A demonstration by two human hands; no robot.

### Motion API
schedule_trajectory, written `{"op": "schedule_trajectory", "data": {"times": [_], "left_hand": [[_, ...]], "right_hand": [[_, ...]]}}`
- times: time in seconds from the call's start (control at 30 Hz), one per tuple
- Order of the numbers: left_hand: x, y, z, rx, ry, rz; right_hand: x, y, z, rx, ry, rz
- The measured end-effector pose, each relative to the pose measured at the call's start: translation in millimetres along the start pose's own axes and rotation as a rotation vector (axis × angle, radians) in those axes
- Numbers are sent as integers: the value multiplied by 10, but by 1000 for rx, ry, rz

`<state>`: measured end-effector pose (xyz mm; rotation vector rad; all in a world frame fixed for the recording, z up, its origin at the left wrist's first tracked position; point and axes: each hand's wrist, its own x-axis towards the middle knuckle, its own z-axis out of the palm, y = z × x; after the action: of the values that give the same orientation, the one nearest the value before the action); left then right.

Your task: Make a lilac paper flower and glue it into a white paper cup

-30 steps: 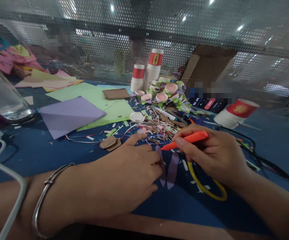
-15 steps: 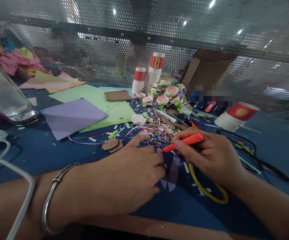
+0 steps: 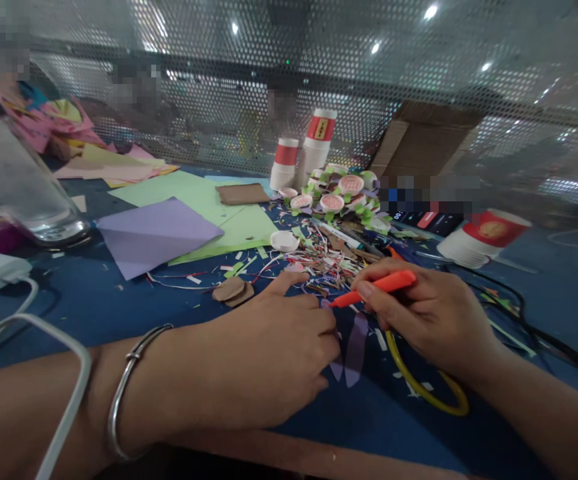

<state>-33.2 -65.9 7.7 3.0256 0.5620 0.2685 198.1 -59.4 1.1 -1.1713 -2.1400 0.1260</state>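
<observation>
My right hand [image 3: 433, 313] is closed around an orange marker pen [image 3: 386, 287], whose tip is at the upper end of a narrow purple paper strip [image 3: 337, 369]. My left hand [image 3: 269, 360] lies palm down, index finger stretched out, its other fingers bent over that strip and hiding much of it. Just right of it lies a second purple paper strip [image 3: 356, 350], pointed at the bottom. A yellow ring-like loop [image 3: 426, 392] rests under my right hand. Beyond my left wrist lie brown cardboard discs [image 3: 233, 291].
Paper scraps [image 3: 326, 257] pile up ahead, near decorated cup pieces [image 3: 341, 193] and stacked paper cups [image 3: 313, 150]. A purple sheet [image 3: 161, 233] overlaps green paper [image 3: 229, 233]. A glass of water [image 3: 33, 180] and a white cable [image 3: 71, 400] are at left; tipped cups [image 3: 489, 237] and black cables [image 3: 523, 313] at right.
The whole view has shifted slightly, so everything appears a little farther right. Both hands keep nearly the same pose, and the marker's tip stays at the top of the purple strip.
</observation>
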Motion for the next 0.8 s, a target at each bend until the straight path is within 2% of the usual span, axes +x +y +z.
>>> {"op": "schedule_trajectory", "data": {"times": [0.37, 0.57, 0.63, 0.8], "left_hand": [[11, -25, -3, -35, -1, 10], [14, -61, -52, -73, 21, -6], [14, -77, -65, -93, 28, -9], [20, -161, -98, -164, 126, -58]], "right_hand": [[12, -39, 1, 12, 12, 17], [-27, 21, -41, 78, 123, 187], [-39, 33, -50, 77, 137, 201], [-35, 13, -65, 61, 154, 171]]}}
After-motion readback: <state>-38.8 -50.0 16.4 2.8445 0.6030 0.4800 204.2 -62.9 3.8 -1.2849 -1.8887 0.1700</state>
